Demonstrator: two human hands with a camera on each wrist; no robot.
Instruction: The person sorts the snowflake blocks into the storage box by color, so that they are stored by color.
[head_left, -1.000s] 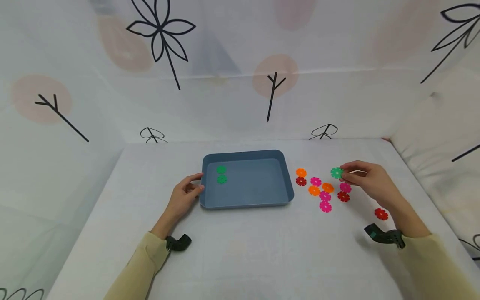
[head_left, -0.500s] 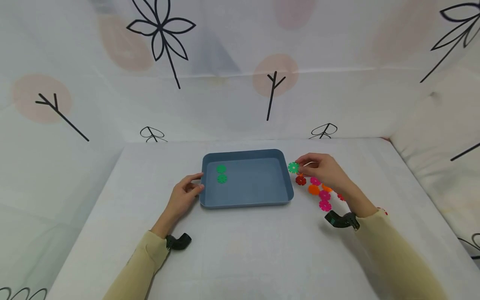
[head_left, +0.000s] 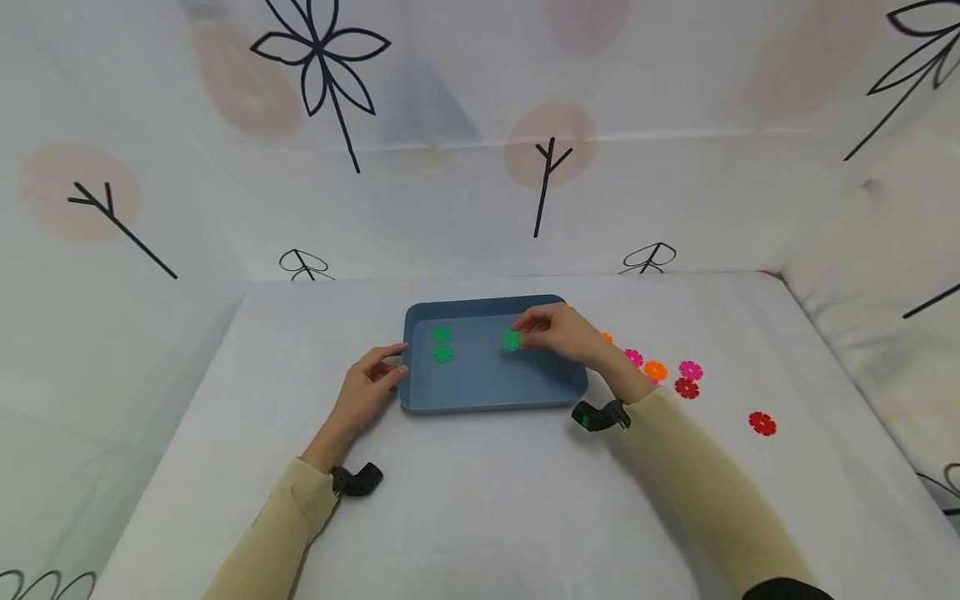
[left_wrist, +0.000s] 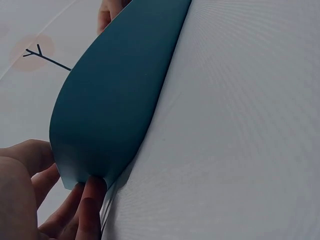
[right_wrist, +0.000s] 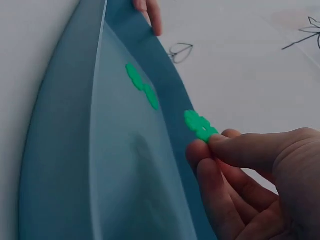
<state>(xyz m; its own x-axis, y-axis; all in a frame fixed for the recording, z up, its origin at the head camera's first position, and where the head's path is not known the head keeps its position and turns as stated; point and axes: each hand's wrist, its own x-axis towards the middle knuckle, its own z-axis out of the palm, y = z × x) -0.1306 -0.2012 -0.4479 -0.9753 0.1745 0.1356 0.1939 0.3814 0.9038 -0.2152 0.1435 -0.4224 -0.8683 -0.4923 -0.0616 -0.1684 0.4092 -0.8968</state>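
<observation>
A blue-grey tray (head_left: 480,387) lies on the white table, with two green snowflake-shaped discs (head_left: 442,354) one beyond the other in its left part. Between thumb and fingertips my right hand (head_left: 573,335) pinches another green notched disc (head_left: 511,339), held over the tray's right half; the right wrist view shows this disc (right_wrist: 199,126) tilted, above the tray floor. My left hand (head_left: 363,390) rests at the tray's left end. Its fingertips (left_wrist: 95,186) touch the outside of the end wall in the left wrist view.
To the right of the tray lie loose discs: orange (head_left: 656,370), pink (head_left: 691,370) and red (head_left: 686,388), several in all. One red disc (head_left: 762,423) sits farther right. My right forearm covers part of the group. A patterned cloth wall (head_left: 450,208) stands behind the table.
My right hand has carried the green disc leftward from the loose discs, past the tray's right rim, to above the tray. The left hand has stayed at the tray's left end.
</observation>
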